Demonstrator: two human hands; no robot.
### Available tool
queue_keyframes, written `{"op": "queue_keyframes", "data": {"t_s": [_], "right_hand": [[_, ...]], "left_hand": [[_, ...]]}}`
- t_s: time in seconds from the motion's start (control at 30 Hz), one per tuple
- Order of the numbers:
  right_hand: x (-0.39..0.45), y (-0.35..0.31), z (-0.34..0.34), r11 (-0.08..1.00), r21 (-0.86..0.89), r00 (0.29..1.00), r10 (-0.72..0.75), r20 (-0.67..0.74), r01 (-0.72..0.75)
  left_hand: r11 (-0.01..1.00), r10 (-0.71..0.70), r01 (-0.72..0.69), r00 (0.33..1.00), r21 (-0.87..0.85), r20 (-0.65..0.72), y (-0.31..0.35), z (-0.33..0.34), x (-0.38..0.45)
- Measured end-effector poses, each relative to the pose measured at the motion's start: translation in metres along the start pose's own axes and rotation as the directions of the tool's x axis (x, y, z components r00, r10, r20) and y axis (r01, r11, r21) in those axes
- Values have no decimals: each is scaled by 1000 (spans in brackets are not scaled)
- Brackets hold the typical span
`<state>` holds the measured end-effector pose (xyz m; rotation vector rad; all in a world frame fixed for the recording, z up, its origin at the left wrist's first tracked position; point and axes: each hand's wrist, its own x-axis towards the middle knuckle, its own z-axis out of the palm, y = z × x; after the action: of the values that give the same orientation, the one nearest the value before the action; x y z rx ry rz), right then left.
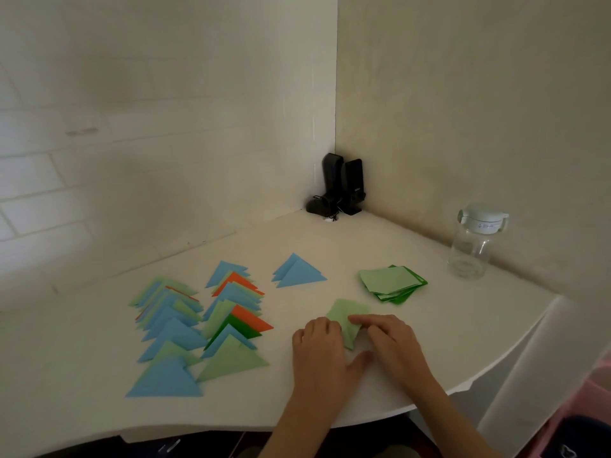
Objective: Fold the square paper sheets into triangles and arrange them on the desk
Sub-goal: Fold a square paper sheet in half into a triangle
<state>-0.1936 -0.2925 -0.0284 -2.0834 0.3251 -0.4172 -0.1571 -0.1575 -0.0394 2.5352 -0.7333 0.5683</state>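
A light green paper sheet [347, 318] lies on the white desk [363, 246] in front of me, partly folded. My left hand [322, 355] rests on its left side with fingers lying flat. My right hand [393, 342] presses its right part, fingertips on the paper. A stack of green square sheets [391, 283] sits just behind. To the left lie two columns of overlapping folded triangles in blue, green and orange [201, 322]. A pair of blue triangles [297, 272] lies apart at the middle.
A clear glass jar with a pale lid [474, 241] stands at the right near the wall. Black speakers and a small black device [340, 186] fill the corner. The desk's curved front edge [429, 401] runs close to my arms.
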Motion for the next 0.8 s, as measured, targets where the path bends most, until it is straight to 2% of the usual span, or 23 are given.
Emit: {"op": "queue_keyframes", "data": {"t_s": [0.2,0.27,0.47,0.67,0.8], "right_hand": [[-2,1,0,994,-62,996,-90,-18,89],[0,5,1,981,-135,988,-145,-58,136],[8,18,13,924,-352,964,-214,-157,148],[11,17,15,940,-331,967,-157,-202,84],[11,14,18,938,-343,969,-127,-213,47]], "left_hand": [[999,32,-31,999,13,-33,0,2,9],[999,51,-51,998,-9,-22,-9,3,10],[992,20,-25,999,-124,-39,-38,-3,12],[986,-57,47,996,-159,-64,-50,-1,14],[989,-106,95,990,-116,-96,-42,1,15]]}}
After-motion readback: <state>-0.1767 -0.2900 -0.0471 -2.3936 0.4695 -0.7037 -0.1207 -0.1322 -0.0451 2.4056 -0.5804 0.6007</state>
